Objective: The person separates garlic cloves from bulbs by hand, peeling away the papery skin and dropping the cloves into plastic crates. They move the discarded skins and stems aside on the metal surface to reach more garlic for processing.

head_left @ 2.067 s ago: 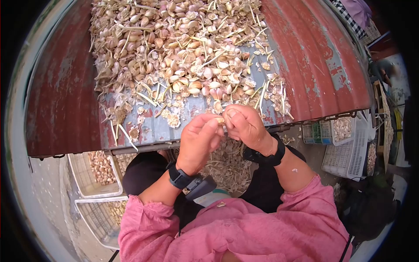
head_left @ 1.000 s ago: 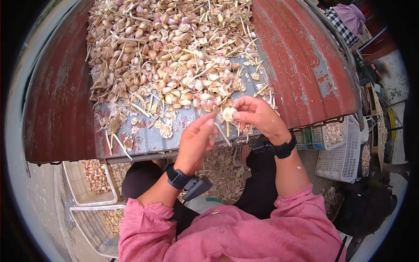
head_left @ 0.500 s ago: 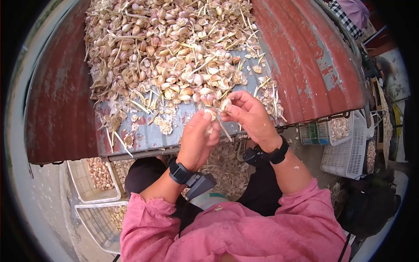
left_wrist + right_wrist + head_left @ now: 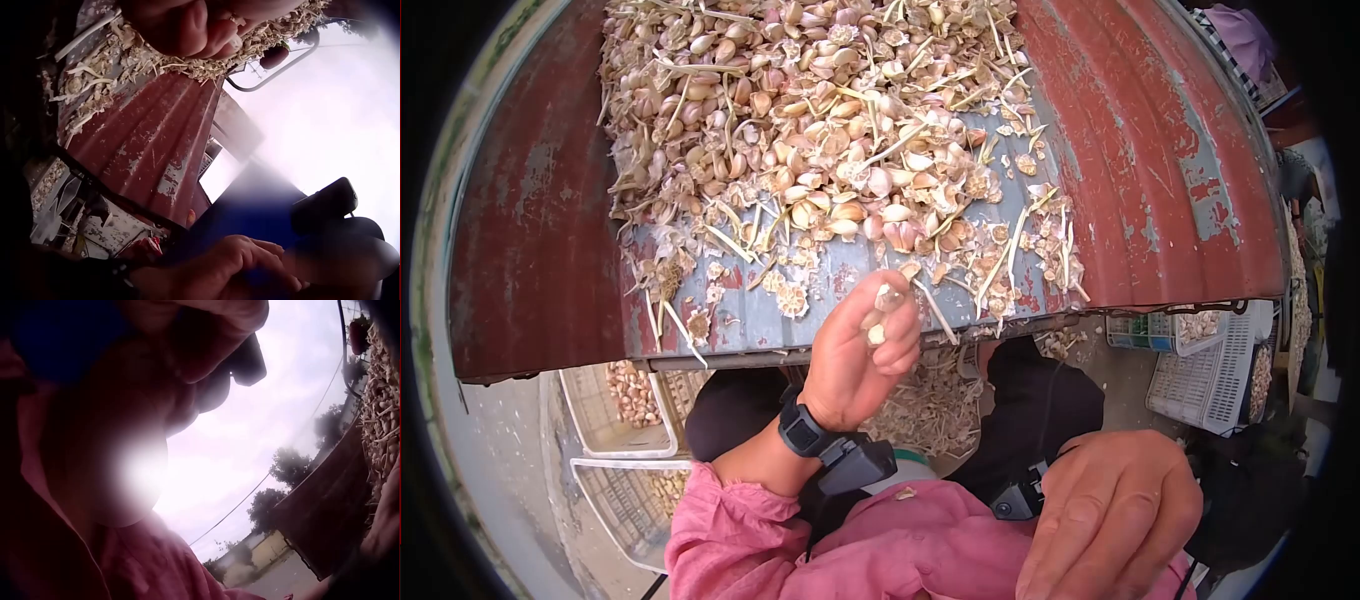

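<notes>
My left hand (image 4: 848, 362) is at the near edge of the metal sheet, its fingers curled round pale garlic cloves (image 4: 876, 335). In the left wrist view the curled fingers (image 4: 194, 28) show at the top, with a small pale bit between them. My right hand (image 4: 1115, 510) is raised close to the head camera, back of the hand up and fingers loosely bent, with no garlic showing in it. The left wrist view has the right hand (image 4: 231, 269) up by the person's head. A heap of garlic cloves (image 4: 780, 130) with dry stalks and skins lies beyond the left hand.
The corrugated red sheet (image 4: 1140, 150) spreads to both sides, its front edge just under the left hand. Plastic crates (image 4: 615, 465) with cloves stand at lower left, and more white crates (image 4: 1200, 385) at right. Dry husks (image 4: 925, 405) lie between the person's legs.
Both hands worked close together over the sheet's edge, handling garlic. The right hand has since left, moving back toward the person's head; the left hand stays and still holds cloves.
</notes>
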Demonstrator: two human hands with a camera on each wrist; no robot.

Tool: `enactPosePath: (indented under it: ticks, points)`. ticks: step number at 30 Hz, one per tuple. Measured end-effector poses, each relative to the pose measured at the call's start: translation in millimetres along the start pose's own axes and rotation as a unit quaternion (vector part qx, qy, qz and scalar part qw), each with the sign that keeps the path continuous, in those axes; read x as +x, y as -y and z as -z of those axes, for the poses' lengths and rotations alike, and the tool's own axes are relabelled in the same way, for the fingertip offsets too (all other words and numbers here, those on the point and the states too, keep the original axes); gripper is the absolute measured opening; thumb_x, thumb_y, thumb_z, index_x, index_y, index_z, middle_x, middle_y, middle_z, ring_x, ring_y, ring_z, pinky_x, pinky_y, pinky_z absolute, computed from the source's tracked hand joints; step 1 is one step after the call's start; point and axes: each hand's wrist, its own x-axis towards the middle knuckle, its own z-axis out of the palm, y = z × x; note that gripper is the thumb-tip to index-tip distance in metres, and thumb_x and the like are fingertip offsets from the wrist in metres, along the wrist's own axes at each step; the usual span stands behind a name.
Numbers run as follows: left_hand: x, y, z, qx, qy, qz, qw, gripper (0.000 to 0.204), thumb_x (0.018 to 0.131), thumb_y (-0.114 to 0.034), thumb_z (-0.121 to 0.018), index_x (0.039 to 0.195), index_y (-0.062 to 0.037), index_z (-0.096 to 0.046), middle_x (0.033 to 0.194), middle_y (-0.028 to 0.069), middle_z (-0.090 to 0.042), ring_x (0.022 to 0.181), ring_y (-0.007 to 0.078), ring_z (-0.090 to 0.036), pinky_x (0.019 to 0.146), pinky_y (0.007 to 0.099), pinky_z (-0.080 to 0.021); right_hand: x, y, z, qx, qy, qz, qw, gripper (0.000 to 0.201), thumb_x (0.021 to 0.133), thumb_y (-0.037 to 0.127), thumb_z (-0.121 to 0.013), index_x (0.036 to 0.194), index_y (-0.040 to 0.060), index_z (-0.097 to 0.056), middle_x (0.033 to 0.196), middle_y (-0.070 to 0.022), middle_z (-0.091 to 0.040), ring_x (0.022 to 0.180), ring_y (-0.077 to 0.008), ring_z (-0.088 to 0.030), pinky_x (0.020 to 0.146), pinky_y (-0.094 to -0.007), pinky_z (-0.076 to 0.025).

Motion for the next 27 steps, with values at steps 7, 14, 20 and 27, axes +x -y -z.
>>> enactPosePath:
  ticks: [7, 14, 20, 27]
  points:
    - [-7.8, 7.1, -6.4, 0.028, 0.006, 0.047, 0.999, 0.021, 0.092, -0.021, -0.034, 0.095, -0.0063, -0.048, 0.062, 0.001, -0.042, 0.043, 0.0061, -0.033, 0.04, 0.019, -0.027, -0.2, 1.3, -17.8, -0.047, -0.099, 0.075, 0.991, 0.003, 0.071, -0.009, -0.059, 0.073, -0.0088, -0.056, 0.082, -0.0276, -0.058, 0.069, -0.0306, -0.061, 0.064, -0.0311, -0.054]
    - [-10.4, 12.4, -12.3, 0.039, -0.012, 0.062, 0.997, 0.02, 0.092, -0.022, -0.034, 0.094, -0.0068, -0.046, 0.06, 0.0014, -0.042, 0.042, 0.0061, -0.032, 0.038, 0.0193, -0.025, 27.5, -59.9, -30.0, -0.162, -0.325, 0.518, 0.774, 0.001, 0.074, -0.008, -0.057, 0.073, -0.0084, -0.057, 0.083, -0.0278, -0.058, 0.071, -0.0297, -0.061, 0.065, -0.0302, -0.054]
    - [-29.7, 9.9, -31.1, 0.062, 0.064, 0.077, 0.993, 0.022, 0.091, -0.026, -0.037, 0.093, -0.0052, -0.045, 0.062, 0.0033, -0.045, 0.042, 0.0079, -0.035, 0.039, 0.0201, -0.028, -16.7, -10.8, 19.6, -0.102, -0.36, 0.024, 0.927, 0.02, 0.079, 0.007, -0.057, 0.092, -0.0026, -0.046, 0.088, -0.0184, -0.054, 0.064, -0.0218, -0.056, 0.06, -0.0279, -0.048]
    - [-70.5, 35.0, -72.1, 0.148, 0.354, -0.003, 0.924, 0.018, 0.087, -0.016, -0.047, 0.089, 0.0005, -0.052, 0.076, 0.007, -0.052, 0.066, 0.0159, -0.051, 0.057, 0.026, -0.04, -30.6, -15.4, 62.8, -0.35, -0.404, -0.148, 0.832, 0.013, 0.082, 0.006, -0.052, 0.094, 0.0008, -0.048, 0.092, -0.011, -0.055, 0.069, -0.0115, -0.053, 0.065, -0.0252, -0.044]
